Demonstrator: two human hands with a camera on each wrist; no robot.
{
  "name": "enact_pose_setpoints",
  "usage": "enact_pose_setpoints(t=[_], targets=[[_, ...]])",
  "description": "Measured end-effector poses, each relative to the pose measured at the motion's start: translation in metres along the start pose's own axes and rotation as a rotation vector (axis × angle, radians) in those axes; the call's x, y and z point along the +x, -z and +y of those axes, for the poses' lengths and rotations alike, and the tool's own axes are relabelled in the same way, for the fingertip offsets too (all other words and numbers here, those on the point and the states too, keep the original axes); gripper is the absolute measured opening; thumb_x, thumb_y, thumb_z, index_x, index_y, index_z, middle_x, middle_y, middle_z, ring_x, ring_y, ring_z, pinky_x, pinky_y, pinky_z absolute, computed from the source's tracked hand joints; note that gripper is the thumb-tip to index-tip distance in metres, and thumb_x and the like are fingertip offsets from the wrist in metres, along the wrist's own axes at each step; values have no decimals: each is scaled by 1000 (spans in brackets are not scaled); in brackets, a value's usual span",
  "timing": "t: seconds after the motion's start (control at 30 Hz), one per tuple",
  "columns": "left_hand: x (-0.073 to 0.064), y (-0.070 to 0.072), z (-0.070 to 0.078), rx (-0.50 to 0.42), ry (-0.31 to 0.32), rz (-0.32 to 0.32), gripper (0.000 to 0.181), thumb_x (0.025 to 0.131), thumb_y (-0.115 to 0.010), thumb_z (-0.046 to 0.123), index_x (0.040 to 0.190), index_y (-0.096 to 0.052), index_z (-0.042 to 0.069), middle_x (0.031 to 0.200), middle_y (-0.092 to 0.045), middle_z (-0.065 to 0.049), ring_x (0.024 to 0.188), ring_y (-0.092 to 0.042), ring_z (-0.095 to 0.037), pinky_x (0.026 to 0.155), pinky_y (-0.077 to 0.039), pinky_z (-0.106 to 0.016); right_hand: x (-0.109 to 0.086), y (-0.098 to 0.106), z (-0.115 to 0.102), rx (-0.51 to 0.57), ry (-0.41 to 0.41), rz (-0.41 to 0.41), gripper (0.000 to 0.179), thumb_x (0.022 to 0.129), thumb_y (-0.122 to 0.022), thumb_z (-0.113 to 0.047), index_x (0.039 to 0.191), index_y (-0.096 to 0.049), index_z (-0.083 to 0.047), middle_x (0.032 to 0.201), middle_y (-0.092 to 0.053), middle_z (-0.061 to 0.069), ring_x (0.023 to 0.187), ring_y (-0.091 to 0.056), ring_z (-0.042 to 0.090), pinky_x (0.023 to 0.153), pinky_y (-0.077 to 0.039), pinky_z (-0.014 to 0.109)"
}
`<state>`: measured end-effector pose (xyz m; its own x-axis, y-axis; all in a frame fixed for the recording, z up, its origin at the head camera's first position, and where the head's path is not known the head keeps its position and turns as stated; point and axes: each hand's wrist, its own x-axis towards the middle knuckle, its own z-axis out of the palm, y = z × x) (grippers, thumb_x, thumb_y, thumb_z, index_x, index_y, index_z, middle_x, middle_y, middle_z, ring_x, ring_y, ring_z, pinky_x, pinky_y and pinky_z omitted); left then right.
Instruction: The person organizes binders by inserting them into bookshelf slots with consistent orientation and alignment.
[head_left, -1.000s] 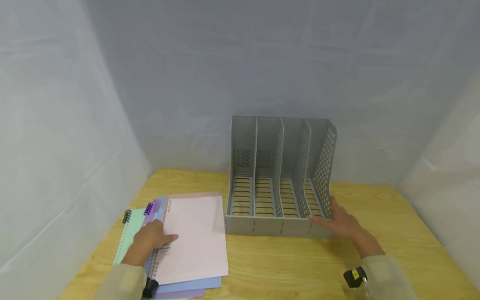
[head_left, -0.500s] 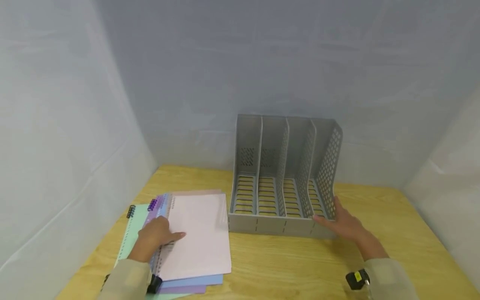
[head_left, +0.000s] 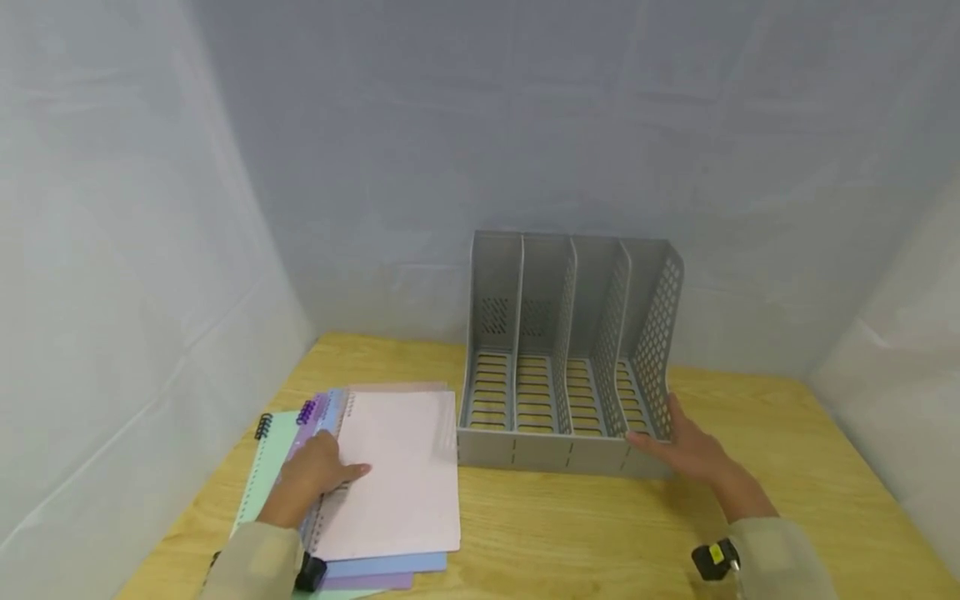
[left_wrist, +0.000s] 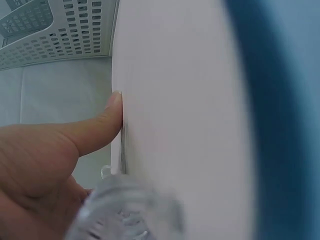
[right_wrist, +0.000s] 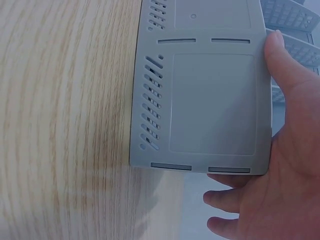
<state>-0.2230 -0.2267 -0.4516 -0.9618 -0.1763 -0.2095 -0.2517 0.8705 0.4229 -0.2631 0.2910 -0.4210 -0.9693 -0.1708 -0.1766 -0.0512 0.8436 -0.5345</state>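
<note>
My left hand (head_left: pixel 317 467) is at the coil-bound edge of a pale pink spiral notebook (head_left: pixel 405 475), the top of a stack. Its thumb lies on the cover, and its other fingers bend down at the coil, their tips hidden. In the left wrist view the thumb (left_wrist: pixel 100 127) presses the pink cover (left_wrist: pixel 175 100) beyond a clear coil ring (left_wrist: pixel 130 207). My right hand (head_left: pixel 693 450) grips the front right corner of a grey file organizer (head_left: pixel 540 450). In the right wrist view its thumb (right_wrist: pixel 282 52) lies on the lip, with fingers bent round the side (right_wrist: pixel 225 100).
Under the pink notebook, blue (head_left: pixel 390 565), purple (head_left: pixel 375 581) and mint green (head_left: pixel 281 442) notebooks stick out, staggered leftward. The organizer's upright dividers (head_left: pixel 570 333) form several slots with slatted floors. White sheeting (head_left: pixel 375 167) walls in the wooden table (head_left: pixel 540 533) behind and at both sides.
The whole scene has shifted slightly right in the head view since a second ago. Both hands keep their places on the notebook and the organizer.
</note>
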Motion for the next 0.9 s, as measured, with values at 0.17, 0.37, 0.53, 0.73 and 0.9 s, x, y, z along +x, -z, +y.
enact_pose_setpoints(t=[0.17, 0.37, 0.53, 0.73, 0.9], targets=[[2, -3, -5, -43, 9, -1, 87, 77, -79, 45, 118, -41, -21, 85, -55, -22, 70, -56, -27, 60, -52, -37, -1, 0, -1, 8, 3, 2, 112, 91, -52, -63, 149, 15, 5, 152, -7, 38, 134, -18, 59, 103, -23, 72], [3, -2, -6, -72, 13, -11, 90, 77, -79, 46, 120, -39, -22, 88, -56, -24, 72, -57, -27, 61, -53, -38, -2, 1, -1, 2, 2, 2, 112, 91, -52, -63, 149, 14, 6, 151, -7, 39, 134, -19, 59, 103, -23, 72], [5, 0, -9, -120, 7, -47, 96, 78, -75, 52, 128, -37, -21, 104, -57, -32, 81, -60, -30, 71, -54, -42, 0, -2, 3, 25, 61, 62, 109, 90, -56, -59, 150, 5, 10, 152, -8, 39, 135, -16, 58, 105, -20, 71], [4, 1, -10, -154, -56, -75, 98, 87, -66, 53, 137, -26, -22, 127, -44, -44, 102, -58, -45, 85, -51, -51, 4, -5, 7, 39, 207, 211, 96, 88, -66, -50, 150, -21, 8, 148, -29, 35, 133, -28, 54, 104, -24, 69], [0, 3, -9, -289, -66, -97, 91, 93, -59, 48, 142, -16, -17, 113, -51, -35, 88, -60, -34, 73, -53, -41, 1, -4, 3, 4, 114, 169, 105, 87, -62, -56, 150, -11, 11, 150, -17, 40, 136, -15, 59, 105, -16, 72]])
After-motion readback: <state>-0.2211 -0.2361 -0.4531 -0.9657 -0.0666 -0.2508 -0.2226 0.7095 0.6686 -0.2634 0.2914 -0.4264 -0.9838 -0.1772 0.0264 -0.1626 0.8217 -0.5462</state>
